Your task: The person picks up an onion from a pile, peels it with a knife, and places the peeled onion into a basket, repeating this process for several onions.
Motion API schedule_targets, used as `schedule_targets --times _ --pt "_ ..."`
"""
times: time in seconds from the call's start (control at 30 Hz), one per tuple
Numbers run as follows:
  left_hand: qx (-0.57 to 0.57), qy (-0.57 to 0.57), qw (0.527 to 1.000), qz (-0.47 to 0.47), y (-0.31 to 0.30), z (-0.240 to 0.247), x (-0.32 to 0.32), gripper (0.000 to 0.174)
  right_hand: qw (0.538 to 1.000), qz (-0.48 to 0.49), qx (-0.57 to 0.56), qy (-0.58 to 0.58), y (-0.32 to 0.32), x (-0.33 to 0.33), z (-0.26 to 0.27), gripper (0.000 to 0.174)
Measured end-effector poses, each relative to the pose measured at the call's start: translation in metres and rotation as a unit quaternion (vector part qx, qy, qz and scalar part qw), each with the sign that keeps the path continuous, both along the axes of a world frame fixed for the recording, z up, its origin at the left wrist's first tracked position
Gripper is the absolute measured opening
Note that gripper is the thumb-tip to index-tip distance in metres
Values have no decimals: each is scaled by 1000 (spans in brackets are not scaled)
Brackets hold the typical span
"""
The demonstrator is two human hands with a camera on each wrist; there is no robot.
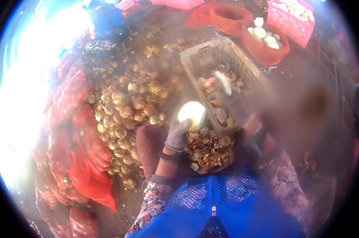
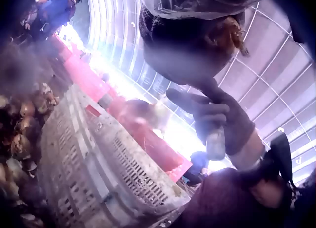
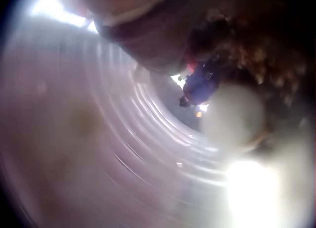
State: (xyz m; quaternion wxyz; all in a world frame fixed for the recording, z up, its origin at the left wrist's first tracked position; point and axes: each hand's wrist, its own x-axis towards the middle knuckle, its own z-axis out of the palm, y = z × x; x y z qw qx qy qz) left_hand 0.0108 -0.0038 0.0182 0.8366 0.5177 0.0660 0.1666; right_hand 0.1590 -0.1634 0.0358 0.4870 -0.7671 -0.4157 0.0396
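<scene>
Head view: left hand [image 1: 177, 137], gloved, curled round a white onion [image 1: 192, 115], thumb laid across its near side. Onion sits just left of the crate [image 1: 203, 51], by the nearer end of its left long edge, above a heap of dry skins [image 1: 209, 150]. Whether it touches the rim, can't tell.

Right hand [image 1: 245, 107] blurred, over the crate's right side; how far its fingers are open, or what they grip, can't tell. A pale slim thing [image 1: 224, 83] shows just beyond it, perhaps a blade. Right wrist view smeared, no help; only a pale round shape [image 3: 234, 114], probably the onion.

Handling, my judgement: bare onion looks slick, so seat it deep in the palm, thumb and fingertips spread round its sides. If that slim thing is a blade, small shallow strokes, edge turned away from the thumb; rotate the onion rather than reach round it. Work low, close to the crate's left edge, so scraps drop onto those inside [image 1: 222, 115] or the skins. Glove fabric may snag; pause before shifting grip. Unpeeled onions [image 1: 126, 111] lie left, clear of the stroke.
</scene>
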Motion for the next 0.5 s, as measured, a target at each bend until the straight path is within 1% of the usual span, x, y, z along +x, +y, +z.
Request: schedule_targets --times 0.03,0.07,0.1,0.13,0.2,0.23,0.3,0.4,0.43,0.47,0.5 --pt "12 6 1000 4 3 0 0 87 997 -22 47 -53 8 3 -28 27" --pt "23 12 1000 8 7 -1 1 85 987 9 94 -128 14 -10 -30 36" --pt "33 18 999 12 8 -3 1 84 986 21 88 -140 14 -22 -32 41" --pt "39 8 999 21 9 -7 1 78 984 33 83 -151 15 -33 -33 46" --pt "86 5 996 27 10 -13 1 75 998 16 -27 -47 8 -51 -27 43" --pt "110 4 994 28 9 -13 1 73 997 10 -42 -66 8 -51 -26 46" --pt "112 -3 993 36 4 -10 1 71 992 0 -72 -102 8 -49 -23 53" --pt "132 -7 989 61 0 -11 2 70 987 -14 -41 -155 13 -45 -31 50" --pt "141 -6 987 71 1 -13 2 70 981 -3 -111 -159 16 -39 -40 50" --pt "189 -13 978 89 2 -16 4 69 970 8 -181 -162 20 -31 -50 50" --pt "229 -25 969 89 2 -15 5 68 969 13 -187 -164 22 -29 -47 49"
